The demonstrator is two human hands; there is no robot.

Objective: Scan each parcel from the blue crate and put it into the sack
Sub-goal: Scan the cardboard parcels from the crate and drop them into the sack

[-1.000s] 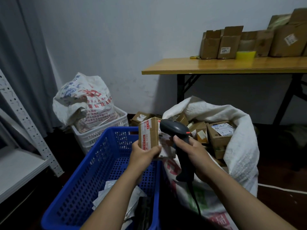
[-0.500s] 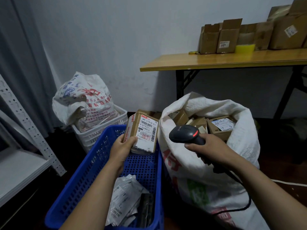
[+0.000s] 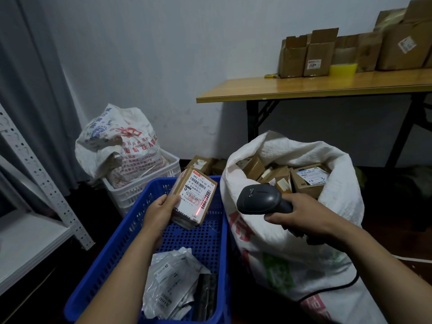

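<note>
Held above the crate (image 3: 112,253), the box (image 3: 194,197) is gripped at its lower end by the left hand (image 3: 161,209) while the right hand (image 3: 301,216) clasps the scanner (image 3: 261,199); stiff cardboard, likely light, best gripped across its narrow sides.

Labelled brown parcel (image 3: 194,197) tilted above blue crate (image 3: 112,260).

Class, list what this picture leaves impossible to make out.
Head view.
Fine print on the parcel: too small.
The scanner trigger: under the right hand.
The sack, lower contents: hidden by top boxes.
The blue crate, near end: cut off by bottom edge.
</note>
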